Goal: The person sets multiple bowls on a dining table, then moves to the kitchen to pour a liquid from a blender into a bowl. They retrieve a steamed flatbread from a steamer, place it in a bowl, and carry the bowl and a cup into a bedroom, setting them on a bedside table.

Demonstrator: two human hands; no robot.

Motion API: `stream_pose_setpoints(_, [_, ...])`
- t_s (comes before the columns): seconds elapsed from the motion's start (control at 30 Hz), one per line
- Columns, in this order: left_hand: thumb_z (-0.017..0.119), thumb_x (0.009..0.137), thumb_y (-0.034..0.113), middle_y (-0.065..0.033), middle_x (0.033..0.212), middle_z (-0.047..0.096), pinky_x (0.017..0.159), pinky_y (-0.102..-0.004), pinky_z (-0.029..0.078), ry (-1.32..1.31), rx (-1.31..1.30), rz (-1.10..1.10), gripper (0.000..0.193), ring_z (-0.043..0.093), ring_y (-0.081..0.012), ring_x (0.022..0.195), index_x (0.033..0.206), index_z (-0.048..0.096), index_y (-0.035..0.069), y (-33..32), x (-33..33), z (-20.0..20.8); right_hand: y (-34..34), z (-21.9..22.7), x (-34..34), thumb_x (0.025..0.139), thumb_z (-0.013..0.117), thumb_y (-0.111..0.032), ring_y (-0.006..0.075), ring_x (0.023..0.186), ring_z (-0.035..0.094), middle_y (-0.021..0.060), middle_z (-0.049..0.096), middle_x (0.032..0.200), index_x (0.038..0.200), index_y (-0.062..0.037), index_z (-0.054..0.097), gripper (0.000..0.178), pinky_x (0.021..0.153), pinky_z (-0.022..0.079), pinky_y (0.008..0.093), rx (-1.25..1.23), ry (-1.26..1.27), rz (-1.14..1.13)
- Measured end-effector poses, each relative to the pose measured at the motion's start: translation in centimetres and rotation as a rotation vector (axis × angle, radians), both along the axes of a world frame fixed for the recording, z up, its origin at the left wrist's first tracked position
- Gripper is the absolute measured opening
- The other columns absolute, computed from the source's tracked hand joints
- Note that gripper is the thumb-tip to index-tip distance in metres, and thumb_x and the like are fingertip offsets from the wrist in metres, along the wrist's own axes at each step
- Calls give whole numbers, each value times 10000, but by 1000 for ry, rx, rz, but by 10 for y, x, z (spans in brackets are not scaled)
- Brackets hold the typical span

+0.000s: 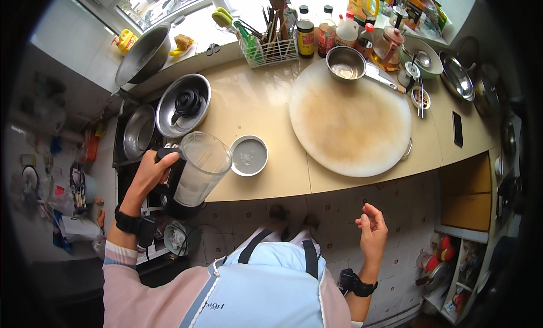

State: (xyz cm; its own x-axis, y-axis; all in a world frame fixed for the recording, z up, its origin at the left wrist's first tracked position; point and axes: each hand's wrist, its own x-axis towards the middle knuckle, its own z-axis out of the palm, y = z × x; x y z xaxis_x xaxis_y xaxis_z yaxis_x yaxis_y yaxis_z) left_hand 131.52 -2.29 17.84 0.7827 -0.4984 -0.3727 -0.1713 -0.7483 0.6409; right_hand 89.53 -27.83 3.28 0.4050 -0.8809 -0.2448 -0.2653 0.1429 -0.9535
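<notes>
My left hand [151, 172] is closed round the black handle of a clear blender jug [199, 166] with a black base. The jug tilts, its open rim toward a white bowl [249, 155] of greyish liquid on the counter's front edge. A thin cloudy film coats the jug's inside. Off to the right, in front of the counter, my right hand [371, 229] hangs in the air with nothing in it, fingers partly bent and apart. Behind the jug, a steel basin [164, 116] holds a black lid-like part [188, 103].
A round cutting board [350, 124] carries a small steel bowl [346, 63] and a knife [380, 78]. Bottles [305, 36] and a utensil basket [271, 52] line the back. A phone [457, 129] lies right; a sink with another basin [139, 133] is left.
</notes>
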Motion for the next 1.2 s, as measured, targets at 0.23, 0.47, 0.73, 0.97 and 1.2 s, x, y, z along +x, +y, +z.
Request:
stream_pose_setpoints(0.23, [560,810,469,-13,501,465,434,-259,298,-125,-460,265,448,422,-113,431,621,532,64,35,5,12,1,-8,47,934,558,-84,92,770,614,70,633,1056,1185,-16,583,261,678,491,215,7,-48,130])
stream_pose_setpoints(0.47, [549,836,451,47,509,381,447,-236,275,92,-1026,426,370,350,-74,434,646,480,142,15,48,8,16,-65,138,947,551,-105,131,768,637,139,638,1074,1209,10,553,286,663,516,232,254,-66,397])
stream_pose_setpoints(0.73, [584,824,404,25,576,427,525,-259,352,71,-1169,339,312,406,-93,510,736,538,108,-61,101,-34,61,-107,231,931,607,-203,210,873,652,211,575,1189,1481,-52,151,731,716,532,273,545,-114,545])
stream_pose_setpoints(0.97, [594,807,445,-8,627,530,570,-248,357,-22,-1062,376,377,480,-111,581,721,594,77,-113,132,-78,73,-116,258,941,581,-182,226,973,631,173,575,1194,1512,-177,-20,829,808,525,318,730,-210,475])
stream_pose_setpoints(1.2, [509,923,362,5,702,569,540,-244,394,-110,-1124,275,370,505,-99,594,989,681,41,-128,190,-164,88,-151,273,896,532,-19,196,1047,579,136,372,1434,1520,-163,57,798,797,540,325,556,-280,379])
